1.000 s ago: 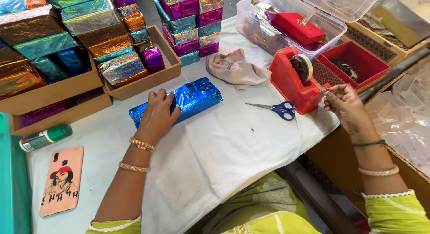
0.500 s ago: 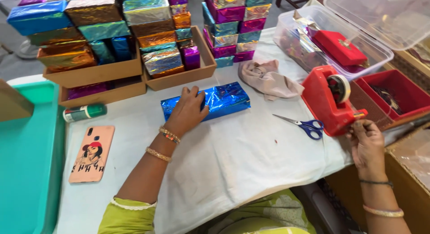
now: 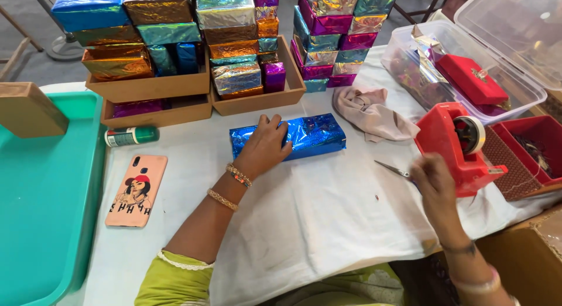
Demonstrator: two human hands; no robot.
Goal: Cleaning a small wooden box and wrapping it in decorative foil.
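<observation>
**Right hand leaves the dispenser, left keeps the box pinned**

You sit at a table [image 3: 328,224] under a white cloth, with a teal tray [image 3: 52,212] at the left edge and stacked foil boxes [image 3: 175,43] in brown trays behind. The blue box [image 3: 313,136] lies flat at mid-table, unmoved over the last second. Your left hand [image 3: 266,145] still presses on its left half, fingers spread. Your right hand [image 3: 432,180] has drawn back from the red tape dispenser [image 3: 453,145] and is blurred over the scissors [image 3: 391,168]; whether it pinches tape I cannot tell. A strip torn off would suit sealing the wrap.
</observation>
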